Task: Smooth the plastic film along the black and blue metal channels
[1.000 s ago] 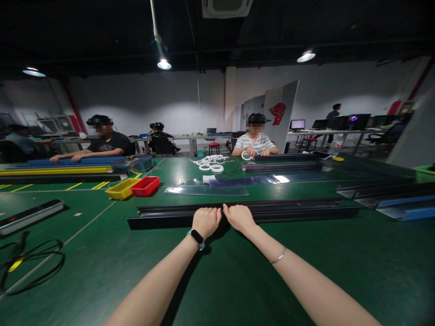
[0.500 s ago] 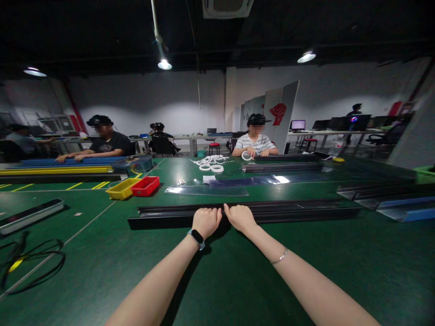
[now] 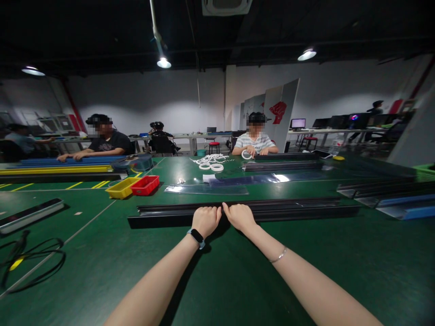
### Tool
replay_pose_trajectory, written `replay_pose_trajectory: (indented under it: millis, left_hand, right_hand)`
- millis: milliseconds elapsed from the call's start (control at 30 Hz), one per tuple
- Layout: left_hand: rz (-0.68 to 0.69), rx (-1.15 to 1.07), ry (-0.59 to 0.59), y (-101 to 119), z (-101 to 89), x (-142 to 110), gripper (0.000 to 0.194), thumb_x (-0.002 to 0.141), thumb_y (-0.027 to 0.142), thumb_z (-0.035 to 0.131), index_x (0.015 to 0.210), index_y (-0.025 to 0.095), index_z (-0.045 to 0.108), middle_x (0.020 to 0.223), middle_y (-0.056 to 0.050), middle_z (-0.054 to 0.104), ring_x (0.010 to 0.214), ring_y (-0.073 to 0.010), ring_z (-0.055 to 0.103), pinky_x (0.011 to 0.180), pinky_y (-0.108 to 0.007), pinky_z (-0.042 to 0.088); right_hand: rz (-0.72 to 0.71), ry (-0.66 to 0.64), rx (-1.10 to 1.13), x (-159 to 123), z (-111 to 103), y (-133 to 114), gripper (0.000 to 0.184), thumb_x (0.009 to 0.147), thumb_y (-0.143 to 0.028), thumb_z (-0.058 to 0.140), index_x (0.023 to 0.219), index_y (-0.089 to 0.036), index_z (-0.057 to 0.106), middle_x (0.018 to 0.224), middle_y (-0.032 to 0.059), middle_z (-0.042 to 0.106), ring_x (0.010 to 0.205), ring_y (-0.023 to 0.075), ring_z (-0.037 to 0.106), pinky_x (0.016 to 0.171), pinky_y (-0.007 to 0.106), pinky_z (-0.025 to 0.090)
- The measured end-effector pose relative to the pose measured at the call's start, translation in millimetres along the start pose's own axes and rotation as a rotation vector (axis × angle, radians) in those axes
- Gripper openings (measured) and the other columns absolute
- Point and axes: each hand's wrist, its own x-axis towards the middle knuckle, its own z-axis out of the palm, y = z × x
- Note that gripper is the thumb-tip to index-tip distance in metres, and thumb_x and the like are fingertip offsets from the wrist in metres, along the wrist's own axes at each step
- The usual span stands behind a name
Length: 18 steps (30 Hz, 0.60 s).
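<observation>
Gripping a long black channel (image 3: 272, 213), lying crosswise on the green desk (image 3: 244, 280). Closing left hand (image 3: 205, 221) and right hand (image 3: 240, 217) on its near side, near mid-length; holding each grip clamped on it, just beside the other, leaving a narrow gap between. Noting a clear plastic strip (image 3: 207, 190) just beyond the black channel and, farther out, white rolls (image 3: 216, 170) beside tangled white strips (image 3: 213, 159). Finding a yellow tray (image 3: 118, 195) and a red tray (image 3: 149, 188) side by side beyond its left end. Logging a dark-topped bar (image 3: 36, 215) and looping black cable (image 3: 21, 242) well left of it. Marking a blue-edged channel (image 3: 416, 212) off its right end. Seeing a co-worker (image 3: 257, 143) well beyond it, across the desk.
</observation>
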Motion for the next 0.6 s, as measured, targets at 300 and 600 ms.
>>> replay_pose_trajectory:
  millis: [300, 600]
  left_hand:
    - [-0.058, 0.032, -0.077, -3.0, 9.5, 3.4, 0.054, 0.083, 0.041, 0.014, 0.064, 0.014, 0.057, 0.057, -0.008, 0.056, 0.056, -0.0169, 0.052, 0.053, -0.026, 0.031]
    - [-0.049, 0.029, -0.187, -5.4, 6.7, 5.9, 0.055, 0.084, 0.039, 0.013, 0.074, 0.011, 0.059, 0.063, -0.011, 0.057, 0.061, -0.0159, 0.054, 0.057, -0.026, 0.035]
  right_hand:
    - [-0.105, 0.016, -0.024, 3.2, 2.5, 3.5, 0.051, 0.085, -0.036, 0.015, 0.103, -0.009, 0.055, 0.074, 0.0133, 0.060, 0.074, 0.0162, 0.056, 0.068, 0.025, 0.037]
    - [0.022, 0.075, 0.050, 3.2, 6.2, 3.9, 0.068, 0.082, -0.049, 0.007, 0.073, -0.013, 0.064, 0.070, 0.0114, 0.060, 0.070, 0.0164, 0.056, 0.065, 0.026, 0.036]
